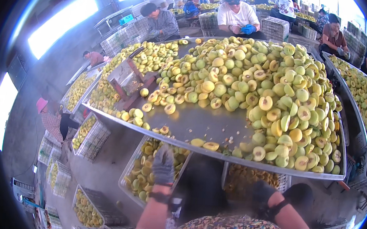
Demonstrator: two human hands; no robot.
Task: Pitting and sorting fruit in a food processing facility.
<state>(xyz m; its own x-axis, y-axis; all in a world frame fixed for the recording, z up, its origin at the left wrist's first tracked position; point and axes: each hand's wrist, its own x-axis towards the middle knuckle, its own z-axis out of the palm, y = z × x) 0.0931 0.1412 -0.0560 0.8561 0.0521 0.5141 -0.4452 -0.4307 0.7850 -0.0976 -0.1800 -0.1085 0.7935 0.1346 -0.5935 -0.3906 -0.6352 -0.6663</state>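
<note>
A large metal-edged table (216, 120) carries a heap of yellow-green stone fruit (236, 75), many cut in half with brown centres showing. My left hand (163, 165), in a grey glove, is over a crate of fruit halves (141, 179) below the table's near edge. Its fingers are stretched towards the table, with no fruit visible in them. My right hand (263, 192), in a dark glove, hangs low by another crate (283, 183) holding browner pieces. Motion blur smears its fingers, so any grip is hidden.
A metal-and-wood stand (126, 81) rests among the fruit on the table's left. Several filled crates (92, 136) stand on the floor at left. Across the table, a person in a white shirt (235, 17) works; another fruit-covered table (357, 95) is at right.
</note>
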